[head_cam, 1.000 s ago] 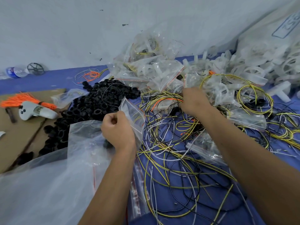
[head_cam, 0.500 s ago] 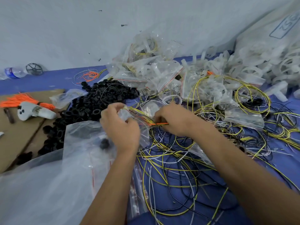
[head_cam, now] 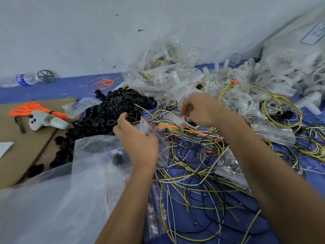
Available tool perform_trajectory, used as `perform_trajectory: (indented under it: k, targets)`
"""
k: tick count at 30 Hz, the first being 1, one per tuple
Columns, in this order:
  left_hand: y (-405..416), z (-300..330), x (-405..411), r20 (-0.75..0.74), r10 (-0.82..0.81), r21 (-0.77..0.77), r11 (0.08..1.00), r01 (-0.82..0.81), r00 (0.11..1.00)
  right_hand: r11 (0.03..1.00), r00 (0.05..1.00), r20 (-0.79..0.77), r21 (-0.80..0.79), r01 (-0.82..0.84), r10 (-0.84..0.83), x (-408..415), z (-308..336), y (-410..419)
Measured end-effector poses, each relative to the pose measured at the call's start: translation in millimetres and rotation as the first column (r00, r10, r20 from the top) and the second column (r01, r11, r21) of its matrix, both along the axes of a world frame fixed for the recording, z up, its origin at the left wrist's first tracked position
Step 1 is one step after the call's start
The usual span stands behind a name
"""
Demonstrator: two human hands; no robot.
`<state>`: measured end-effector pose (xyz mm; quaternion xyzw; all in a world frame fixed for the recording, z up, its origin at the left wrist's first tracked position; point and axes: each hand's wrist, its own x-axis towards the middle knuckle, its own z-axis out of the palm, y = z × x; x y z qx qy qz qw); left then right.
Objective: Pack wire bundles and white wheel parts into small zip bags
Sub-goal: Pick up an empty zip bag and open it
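Observation:
My left hand grips a small clear zip bag with a red seal line, held over the blue table. My right hand hovers just right of the bag's mouth with its fingers curled on a thin wire bundle of white, yellow and orange strands that runs toward the bag. Loose yellow, black and white wires lie tangled below both hands. White wheel parts are heaped at the back right. Filled zip bags are piled behind my hands.
A heap of black rings lies left of my hands. A large clear plastic bag covers the near left. On the cardboard rest a white controller and orange wires. A water bottle lies by the wall.
My right hand reached into the pile at the back, brought wires to the bag at my left hand, and has now drawn up and to the right. My left hand shifted slightly right with the bag.

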<state>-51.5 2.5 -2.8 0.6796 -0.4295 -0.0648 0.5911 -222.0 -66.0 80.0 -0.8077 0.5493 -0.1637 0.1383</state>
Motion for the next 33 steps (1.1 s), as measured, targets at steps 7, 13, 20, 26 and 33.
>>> perform_trajectory:
  k: [7,13,20,26,33]
  targets:
    - [-2,10,7,-0.358,0.155,-0.074,0.978,-0.194,0.921,0.991,0.987,-0.091,-0.026,0.129,-0.131,34,-27,-13]
    - [2,25,17,-0.409,0.184,-0.329,0.884,-0.333,0.894,0.983,0.975,-0.122,-0.035,0.181,-0.184,27,-38,-9]
    - [-2,13,13,-0.245,-0.010,-0.056,0.998,-0.004,0.970,0.883,0.849,0.401,-0.169,0.438,-0.344,-11,-24,5]
    - [0,10,2,-0.203,-0.112,-0.027,0.994,0.109,0.973,0.893,0.437,0.862,0.037,0.448,-0.255,-21,-30,19]
    - [2,11,-1,-0.220,-0.151,-0.037,0.989,0.146,0.964,0.902,0.090,0.971,0.167,0.398,-0.220,-20,-22,36]
